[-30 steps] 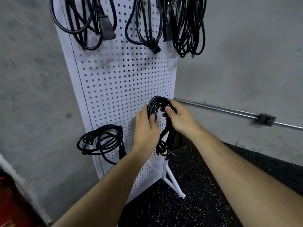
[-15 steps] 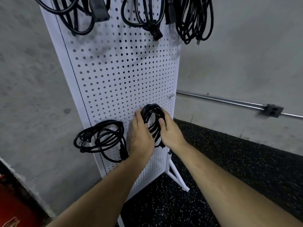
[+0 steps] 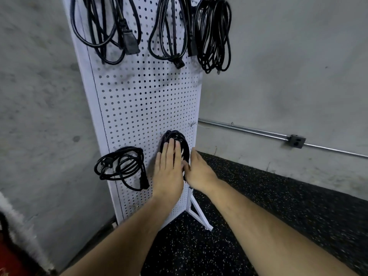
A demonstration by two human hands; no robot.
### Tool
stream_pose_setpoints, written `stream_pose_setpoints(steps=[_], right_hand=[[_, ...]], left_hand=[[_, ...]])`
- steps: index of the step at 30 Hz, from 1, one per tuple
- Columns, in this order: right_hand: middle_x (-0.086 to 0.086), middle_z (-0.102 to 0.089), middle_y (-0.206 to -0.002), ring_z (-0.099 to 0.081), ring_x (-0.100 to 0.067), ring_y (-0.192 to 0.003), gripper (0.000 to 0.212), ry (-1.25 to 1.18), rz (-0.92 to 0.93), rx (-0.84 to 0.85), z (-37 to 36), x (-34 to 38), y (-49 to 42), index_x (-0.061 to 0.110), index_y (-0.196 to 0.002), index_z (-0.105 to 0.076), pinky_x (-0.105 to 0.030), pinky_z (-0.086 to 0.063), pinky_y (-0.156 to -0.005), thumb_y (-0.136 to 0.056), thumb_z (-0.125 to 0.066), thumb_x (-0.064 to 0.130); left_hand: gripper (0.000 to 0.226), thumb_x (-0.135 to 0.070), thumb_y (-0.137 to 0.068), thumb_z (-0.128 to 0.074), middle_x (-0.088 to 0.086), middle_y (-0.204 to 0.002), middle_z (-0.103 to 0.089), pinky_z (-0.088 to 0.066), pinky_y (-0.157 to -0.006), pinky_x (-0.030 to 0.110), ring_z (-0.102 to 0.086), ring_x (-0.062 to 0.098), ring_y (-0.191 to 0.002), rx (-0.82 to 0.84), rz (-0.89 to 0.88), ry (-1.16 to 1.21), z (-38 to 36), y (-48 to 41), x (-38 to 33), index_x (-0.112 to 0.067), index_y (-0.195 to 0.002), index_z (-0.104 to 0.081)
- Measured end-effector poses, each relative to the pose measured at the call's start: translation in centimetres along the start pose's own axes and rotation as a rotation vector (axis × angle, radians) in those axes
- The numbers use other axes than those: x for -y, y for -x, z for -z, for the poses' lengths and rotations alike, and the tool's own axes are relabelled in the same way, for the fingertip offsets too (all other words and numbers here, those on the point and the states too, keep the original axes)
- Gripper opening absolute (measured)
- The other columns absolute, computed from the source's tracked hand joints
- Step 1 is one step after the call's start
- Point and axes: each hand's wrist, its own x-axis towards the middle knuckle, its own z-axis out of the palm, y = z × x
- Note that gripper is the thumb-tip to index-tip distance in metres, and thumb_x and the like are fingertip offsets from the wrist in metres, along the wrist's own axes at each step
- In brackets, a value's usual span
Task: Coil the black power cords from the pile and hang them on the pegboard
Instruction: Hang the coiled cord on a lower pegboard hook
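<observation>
Flattened since half a second ago, seen from head camera: left hand (image 3: 169,170), earlier curled round coiled cord (image 3: 179,137), now pressing it with straight fingers against pegboard (image 3: 143,100). Beside it, right hand (image 3: 199,173) touching cord's right edge; grip impossible to tell. Hanging low on board's right side, oval, long axis upright.

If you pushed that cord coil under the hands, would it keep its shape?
Probably not: the coil looks floppy, like the neighbouring coil sagging into uneven loops. It would likely swing, seemingly hung by its top. A flat left hand steadies it, suggesting it's light.
</observation>
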Motion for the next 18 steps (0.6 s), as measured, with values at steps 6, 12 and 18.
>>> stream_pose_setpoints(steps=[6, 12, 18], right_hand=[[-0.002, -0.012, -0.17, -0.022, -0.024, -0.153, 0.063, 0.028, 0.128, -0.11, 1.4, 1.1, 1.5, 0.021, -0.163, -0.007, -0.038, -0.027, -0.122, -0.107, -0.037, 0.024], [0.001, -0.014, -0.169, -0.015, -0.01, -0.154, 0.061, -0.017, 0.189, -0.114, 1.9, 1.2, -0.4, 0.015, -0.162, -0.017, -0.012, -0.005, -0.116, -0.105, -0.037, 0.007], [0.004, -0.018, -0.168, -0.017, -0.006, -0.152, 0.065, -0.131, 0.17, -0.105, 0.9, 0.3, -2.7, 0.014, -0.16, -0.027, 0.004, -0.002, -0.106, -0.099, -0.038, -0.007]], left_hand=[[0.082, -0.011, -0.102, -0.045, -0.001, -0.169, 0.016, 0.004, -0.125, 0.041, 0.01, 0.019, -0.156, 0.041, -0.021, -0.059, 1.6, 0.1, -0.8, -0.014, -0.159, 0.015], [0.072, -0.004, -0.101, -0.029, 0.0, -0.168, 0.02, 0.02, -0.119, 0.035, 0.018, 0.017, -0.155, 0.125, 0.044, -0.049, 2.0, -0.4, -0.7, -0.012, -0.16, 0.01], [0.07, -0.01, -0.105, -0.031, -0.001, -0.166, 0.026, 0.011, -0.123, 0.036, 0.016, 0.017, -0.155, 0.135, 0.062, -0.055, 0.3, -1.5, 0.4, -0.012, -0.157, 0.017]])
